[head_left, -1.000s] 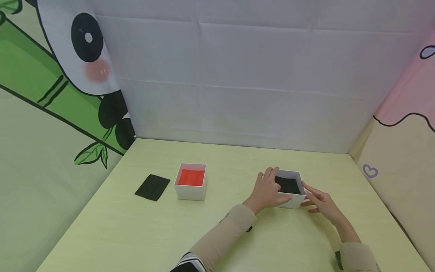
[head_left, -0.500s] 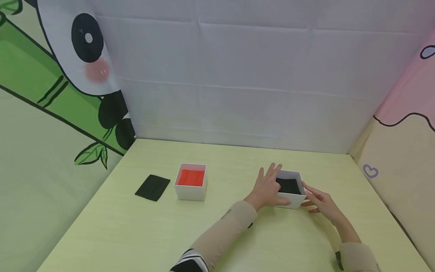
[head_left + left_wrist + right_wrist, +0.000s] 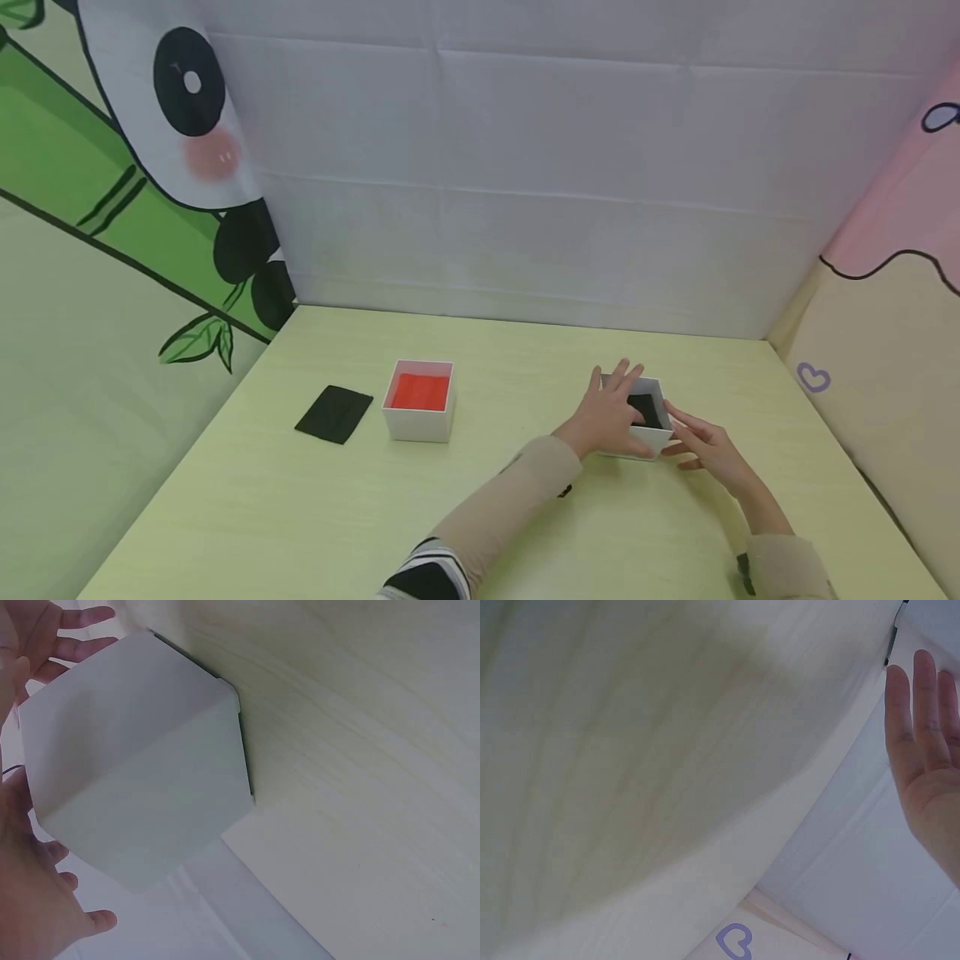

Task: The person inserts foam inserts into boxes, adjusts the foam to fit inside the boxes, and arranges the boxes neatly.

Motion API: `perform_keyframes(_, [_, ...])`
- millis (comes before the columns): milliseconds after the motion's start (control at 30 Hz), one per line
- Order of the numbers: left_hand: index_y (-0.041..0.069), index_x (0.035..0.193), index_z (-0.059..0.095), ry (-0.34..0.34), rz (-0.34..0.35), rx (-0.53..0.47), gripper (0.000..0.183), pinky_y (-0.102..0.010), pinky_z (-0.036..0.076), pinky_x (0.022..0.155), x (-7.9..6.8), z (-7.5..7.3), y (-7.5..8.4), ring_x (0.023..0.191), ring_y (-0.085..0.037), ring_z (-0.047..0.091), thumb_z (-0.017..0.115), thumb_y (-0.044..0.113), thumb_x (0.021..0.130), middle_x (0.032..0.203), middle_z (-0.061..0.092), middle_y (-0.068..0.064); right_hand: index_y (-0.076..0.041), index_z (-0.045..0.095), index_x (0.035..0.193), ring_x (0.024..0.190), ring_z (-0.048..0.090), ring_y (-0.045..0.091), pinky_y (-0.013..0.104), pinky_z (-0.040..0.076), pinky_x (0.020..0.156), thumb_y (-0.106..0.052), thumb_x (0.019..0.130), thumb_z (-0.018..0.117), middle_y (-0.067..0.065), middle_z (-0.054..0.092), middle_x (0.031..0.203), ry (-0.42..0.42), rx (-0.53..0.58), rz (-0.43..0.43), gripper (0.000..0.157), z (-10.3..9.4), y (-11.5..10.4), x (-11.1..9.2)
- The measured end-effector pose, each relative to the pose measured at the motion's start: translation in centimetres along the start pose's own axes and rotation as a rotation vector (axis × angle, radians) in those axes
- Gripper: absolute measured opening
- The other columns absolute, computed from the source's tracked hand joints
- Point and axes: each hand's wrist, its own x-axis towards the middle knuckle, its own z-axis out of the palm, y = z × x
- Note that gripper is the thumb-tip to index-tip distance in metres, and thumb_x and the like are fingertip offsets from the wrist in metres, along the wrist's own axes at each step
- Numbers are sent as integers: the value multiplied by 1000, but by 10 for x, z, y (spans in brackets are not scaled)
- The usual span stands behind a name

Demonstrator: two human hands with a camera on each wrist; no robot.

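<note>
On the right side of the table, a white open-topped box [image 3: 662, 440] has a square of black cloth [image 3: 647, 407] inside. My left hand [image 3: 609, 417] is over the box's left part with its fingers spread, hiding some of the cloth. In the left wrist view that hand [image 3: 37, 900] reaches round the pale box [image 3: 142, 772]. My right hand [image 3: 708, 450] touches the box's right side with extended fingers. The right wrist view shows this hand [image 3: 930, 750] with straight fingers, and a sliver of the box near the fingertips.
Left of the middle stands a second white box [image 3: 418, 427] with a red cloth [image 3: 420, 392] in it. Beside it a black cloth square [image 3: 334, 414] lies flat on the pale wooden table [image 3: 262, 500]. A white sheet [image 3: 525, 167] hangs behind the table.
My left hand has shifted right across the box, its fingers spreading wider and covering more of the black cloth. The right hand stays at the box's right side.
</note>
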Motion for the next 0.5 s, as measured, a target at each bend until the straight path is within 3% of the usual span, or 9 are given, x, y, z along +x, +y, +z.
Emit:
perform_keyframes(133, [46, 110, 60, -51, 29, 21, 52, -52, 11, 101, 4, -1, 3, 133, -24, -7, 46, 75, 69, 149, 3, -1, -4, 28, 137, 86, 60, 35, 43, 49, 67, -20, 97, 39, 3, 61, 99, -7, 6, -6, 44, 1, 1, 1])
perform_keyframes(367, [47, 115, 56, -115, 11, 34, 56, -52, 9, 101, 6, -1, 7, 133, -24, -12, 45, 77, 68, 149, -1, -1, -10, 30, 138, 84, 62, 29, 43, 49, 65, -18, 97, 38, 12, 60, 101, -11, 17, -21, 42, 0, 0, -1])
perform_keyframes(500, [48, 116, 54, -152, -16, 34, 58, -53, 9, 101, 6, 0, 9, 132, -24, -14, 45, 77, 67, 149, -1, 0, -8, 29, 138, 84, 62, 28, 44, 49, 65, -18, 97, 38, 12, 61, 101, -15, 22, -18, 42, 0, 1, 0])
